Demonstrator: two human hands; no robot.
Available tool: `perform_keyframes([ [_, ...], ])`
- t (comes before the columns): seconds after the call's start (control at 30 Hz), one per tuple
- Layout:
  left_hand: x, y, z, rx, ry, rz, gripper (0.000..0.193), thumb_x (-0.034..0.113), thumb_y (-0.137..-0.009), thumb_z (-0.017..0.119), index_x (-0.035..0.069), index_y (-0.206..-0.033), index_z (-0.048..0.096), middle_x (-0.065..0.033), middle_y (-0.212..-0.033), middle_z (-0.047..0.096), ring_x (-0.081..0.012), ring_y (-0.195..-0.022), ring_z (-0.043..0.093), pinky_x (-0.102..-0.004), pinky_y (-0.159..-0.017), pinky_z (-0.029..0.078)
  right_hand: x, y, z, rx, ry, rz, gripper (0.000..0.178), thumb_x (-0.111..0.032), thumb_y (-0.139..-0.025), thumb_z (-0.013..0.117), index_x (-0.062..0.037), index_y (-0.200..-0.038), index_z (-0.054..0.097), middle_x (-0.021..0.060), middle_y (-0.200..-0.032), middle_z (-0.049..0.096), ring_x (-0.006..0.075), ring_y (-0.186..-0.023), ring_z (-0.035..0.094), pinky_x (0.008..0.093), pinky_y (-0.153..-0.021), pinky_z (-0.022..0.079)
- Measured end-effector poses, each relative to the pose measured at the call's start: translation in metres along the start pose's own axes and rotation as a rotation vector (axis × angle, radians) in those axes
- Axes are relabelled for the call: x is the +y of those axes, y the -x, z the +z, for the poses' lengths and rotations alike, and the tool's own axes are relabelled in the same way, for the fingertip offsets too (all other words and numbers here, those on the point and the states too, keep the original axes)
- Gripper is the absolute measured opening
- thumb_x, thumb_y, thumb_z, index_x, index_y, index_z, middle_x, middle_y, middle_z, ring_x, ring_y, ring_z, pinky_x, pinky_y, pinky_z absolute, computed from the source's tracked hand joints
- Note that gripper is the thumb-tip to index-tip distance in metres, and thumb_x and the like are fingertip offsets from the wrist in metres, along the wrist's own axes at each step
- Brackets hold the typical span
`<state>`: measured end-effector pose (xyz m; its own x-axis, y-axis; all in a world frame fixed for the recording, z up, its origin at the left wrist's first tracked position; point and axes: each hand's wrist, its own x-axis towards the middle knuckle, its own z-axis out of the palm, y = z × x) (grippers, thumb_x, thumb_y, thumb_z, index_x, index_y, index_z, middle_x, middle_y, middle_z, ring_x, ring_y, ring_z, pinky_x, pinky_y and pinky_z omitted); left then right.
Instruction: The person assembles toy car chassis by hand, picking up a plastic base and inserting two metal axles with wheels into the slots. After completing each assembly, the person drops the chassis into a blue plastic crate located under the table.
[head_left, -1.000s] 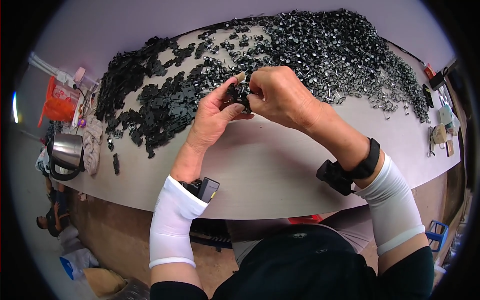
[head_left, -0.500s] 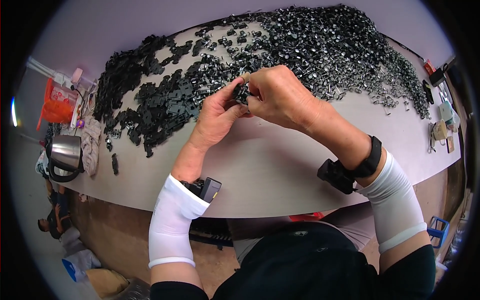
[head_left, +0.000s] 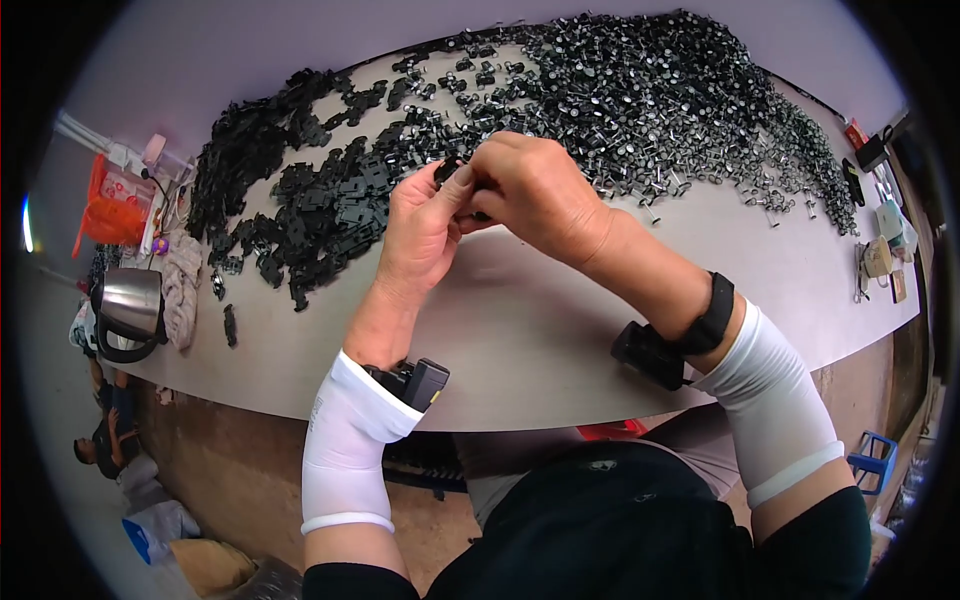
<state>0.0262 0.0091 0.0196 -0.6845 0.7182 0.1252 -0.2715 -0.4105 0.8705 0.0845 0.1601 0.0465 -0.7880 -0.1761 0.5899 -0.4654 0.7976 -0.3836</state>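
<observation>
My left hand [head_left: 422, 222] and my right hand [head_left: 540, 195] meet above the table, fingers closed together around a small black plastic part [head_left: 449, 170]. Only bits of that part show between the fingers, so its full shape is hidden. Just beyond my left hand spreads a pile of flat black plastic parts [head_left: 345, 205]. Behind my right hand lies a big heap of small pieces with shiny round metal heads and pins [head_left: 640, 110]. Both wrists carry black strapped devices, and white sleeves cover the forearms.
A steel kettle [head_left: 132, 302] stands at the table's left edge beside a crumpled cloth [head_left: 181, 290] and an orange plastic bag [head_left: 112, 215]. A beige cup [head_left: 878, 258] sits at the right edge. A blue stool [head_left: 874, 462] is on the floor at right; another person appears far left.
Both hands have shifted slightly, my right hand moving left and closer over my left fingers. The black part is now mostly covered by my left thumb and right fingers.
</observation>
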Motion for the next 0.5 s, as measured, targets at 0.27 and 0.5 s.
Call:
perform_keyframes([
  [0.27,-0.005,-0.003,-0.004,0.068,-0.185,0.046,0.022,0.016,-0.092,0.056,-0.001,-0.105,0.058,-0.0059,-0.092,0.063,-0.0127,-0.081,0.062,-0.0271,-0.071,0.054,-0.007,0.002,0.002,-0.029,0.059,0.155,0.03,-0.019,-0.068,0.071,-0.0033,-0.09,0.058,0.0131,-0.085,0.059,0.0315,-0.077,0.06,0.0394,-0.065,0.049],
  [0.5,0.027,0.006,-0.015,-0.132,-0.356,-0.146,0.068,0.055,-0.084,0.054,-0.005,-0.117,0.053,-0.0098,-0.106,0.059,-0.0164,-0.098,0.058,-0.0333,-0.088,0.048,-0.019,0.01,-0.012,-0.284,-0.104,0.304,0.013,-0.009,-0.07,0.064,0.0017,-0.068,0.056,0.0146,-0.064,0.057,0.0257,-0.056,0.058,0.0349,-0.052,0.045],
])
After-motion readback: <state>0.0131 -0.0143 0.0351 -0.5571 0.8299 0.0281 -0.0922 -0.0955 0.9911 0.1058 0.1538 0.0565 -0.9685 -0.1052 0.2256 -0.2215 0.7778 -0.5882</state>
